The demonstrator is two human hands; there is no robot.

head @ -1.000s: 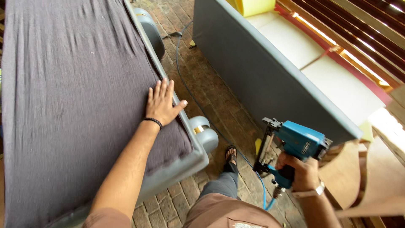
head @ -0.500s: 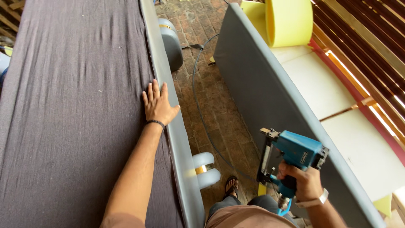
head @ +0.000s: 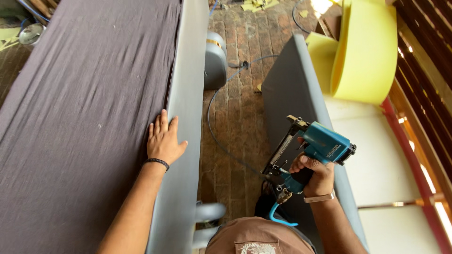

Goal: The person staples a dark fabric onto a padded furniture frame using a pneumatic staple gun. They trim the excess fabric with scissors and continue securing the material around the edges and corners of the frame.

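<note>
The left hand point(head: 162, 140) is lying open and flat at the dark fabric point(head: 84, 108) edge; the right hand point(head: 316, 175) is gripping a teal staple gun point(head: 310, 150) above the open brick floor point(head: 235, 117).

Yellow foam roll point(head: 365, 51), brick floor point(head: 238, 117), grey upholstered panel point(head: 294, 89), red slats point(head: 419, 155)

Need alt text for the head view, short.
Seen from above, a person's left hand lies flat on dark fabric at the grey edge of an upholstered frame, while the right hand holds a teal pneumatic stapler over a brick floor. Yellow foam stands behind.
</note>
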